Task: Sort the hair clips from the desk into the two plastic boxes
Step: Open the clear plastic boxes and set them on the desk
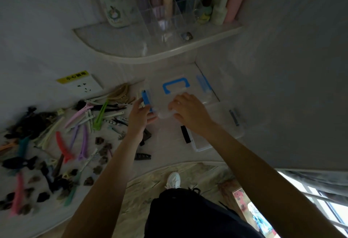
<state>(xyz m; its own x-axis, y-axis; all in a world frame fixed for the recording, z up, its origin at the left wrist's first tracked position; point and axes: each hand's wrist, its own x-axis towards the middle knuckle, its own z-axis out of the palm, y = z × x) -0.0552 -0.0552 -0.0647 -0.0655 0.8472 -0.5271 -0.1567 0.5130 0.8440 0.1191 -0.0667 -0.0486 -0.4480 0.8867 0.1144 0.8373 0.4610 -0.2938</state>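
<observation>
Plainly, the main hazard sits on the desk [169, 143] itself: two clear plastic boxes crowd its far right corner, and both hands are working on the nearer-left one, the blue-latched box [169, 94], whose lid carries a blue handle [176, 85]. The second clear box [224, 124], with darker latches, lies just beside it toward the desk edge, so a hard tug on the first could shove it off. The left hand [140, 113] has its fingers curled at the blue side latch [146, 99], apparently gripping that edge of the box; the right hand [185, 108] lies over the lid's front corner with fingers bent down on it, a grip closed on the lid as far as I can judge. If the latch releases suddenly the lid may spring and the light box may skid. The hair clips [81, 124] are spread across the left half of the desk, well apart from the boxes except for a black claw clip [142, 156] and a few small ones near the left forearm, which a sweeping wrist could knock to the floor. The frame is dim and blurred, so whether the far latch is undone I cannot tell.
</observation>
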